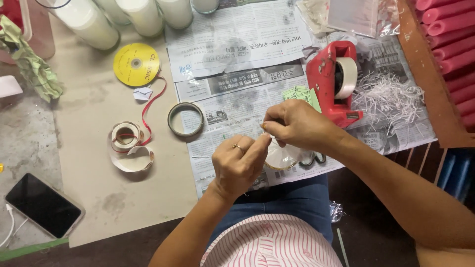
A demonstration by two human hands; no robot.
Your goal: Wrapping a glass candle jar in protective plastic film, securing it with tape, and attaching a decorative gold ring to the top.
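Fingertips (267, 134) of both hands pinch one small clear, crinkly piece (283, 155) of plastic wrap. It hangs low between the hands, over the newspaper (237, 44). The left hand (239, 165) has one gold ring (238, 147) on it, and its fingers are closed tight on the edge of the wrap. The right hand (295, 125) is curled shut too, pinching the same spot from above — the two hands touch.

Just behind the right hand stands one red tape holder (332, 81) with one pale roll in it. A few green paper slips (302, 96) lie just beside it. One pile of white paper shreds (387, 99) sits to its right.

To the left I count one grey ring of tape (185, 119), one yellow spool (136, 64) with red ribbon (151, 101) trailing off it, and one white curled strip (129, 146). One dark phone (43, 205) lies at the near left corner. Four white candles (89, 22) show along the far edge — more may be cut off. Pink foam tubes (448, 34) are stacked at the far right.
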